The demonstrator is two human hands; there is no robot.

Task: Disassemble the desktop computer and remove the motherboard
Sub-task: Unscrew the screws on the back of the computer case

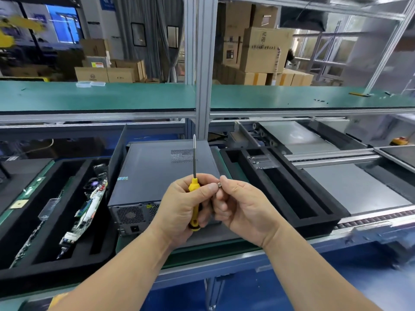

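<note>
Left hand grips an upright screwdriver; right hand pinches a screw above the computer case.

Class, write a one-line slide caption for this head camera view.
Left hand grips a yellow screwdriver upright while the right hand pinches a small screw above the closed computer case.

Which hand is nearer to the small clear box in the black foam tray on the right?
Right. The right hand, pinching a screw, is just below-left of the clear box. The left hand, gripping the screwdriver, is farther left.
</note>
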